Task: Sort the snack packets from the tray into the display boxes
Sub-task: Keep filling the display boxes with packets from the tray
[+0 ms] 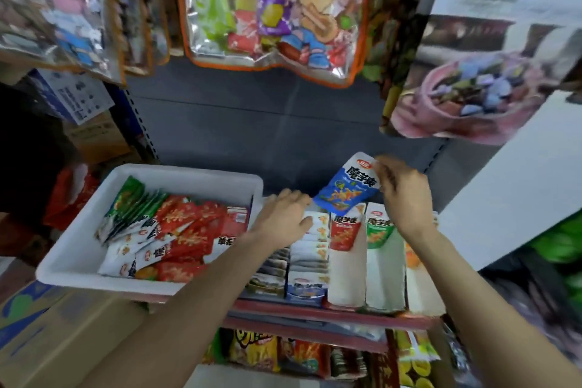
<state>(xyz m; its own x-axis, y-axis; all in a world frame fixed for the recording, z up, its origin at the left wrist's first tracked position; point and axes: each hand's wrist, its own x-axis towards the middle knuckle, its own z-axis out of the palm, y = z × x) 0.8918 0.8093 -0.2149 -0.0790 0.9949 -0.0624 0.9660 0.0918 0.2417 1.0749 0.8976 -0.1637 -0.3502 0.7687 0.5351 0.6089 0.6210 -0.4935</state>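
The right hand (401, 195) pinches a blue snack packet (348, 186) above the display boxes (346, 277), the left hand (283, 219) resting flat on the stacked packets (310, 249); next, it likely needs slotting into the blue row.

A blue snack packet (346, 186) hangs tilted, its white top edge pinched at the fingertips of the right hand (404, 195), its lower corner just beside the left hand's (285, 219) knuckles. Under the left fingers stand display boxes (346, 261) in a row, holding upright packets in red, green and what looks like orange. Left of that wrist, the white tray (94, 249) holds overlapping red and green packets (176, 230).
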